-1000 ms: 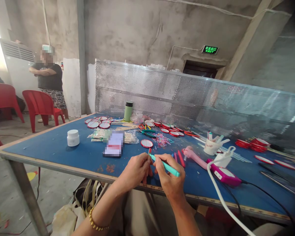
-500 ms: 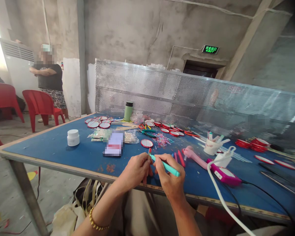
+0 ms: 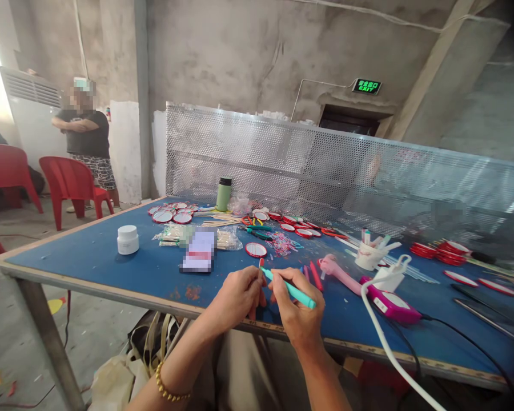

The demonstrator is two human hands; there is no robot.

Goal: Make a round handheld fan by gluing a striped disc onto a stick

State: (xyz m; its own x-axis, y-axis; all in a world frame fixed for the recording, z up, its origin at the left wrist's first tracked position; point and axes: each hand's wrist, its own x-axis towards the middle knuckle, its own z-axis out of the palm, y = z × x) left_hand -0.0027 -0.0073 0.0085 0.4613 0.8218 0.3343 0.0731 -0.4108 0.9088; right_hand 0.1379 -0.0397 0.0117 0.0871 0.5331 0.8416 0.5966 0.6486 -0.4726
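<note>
Head view, teal pen (image 3: 289,289), red stick (image 3: 261,265) unmoved

The left grip (image 3: 237,297) closes over a red stick (image 3: 261,264), so only its upper tip shows, and what the teal pen (image 3: 290,289) touches there cannot be told. A flat thing (image 3: 199,250) on the bench (image 3: 89,257) is blurred past reading. The white cable (image 3: 389,353) and the bench's right end run off the picture's edges.
</note>
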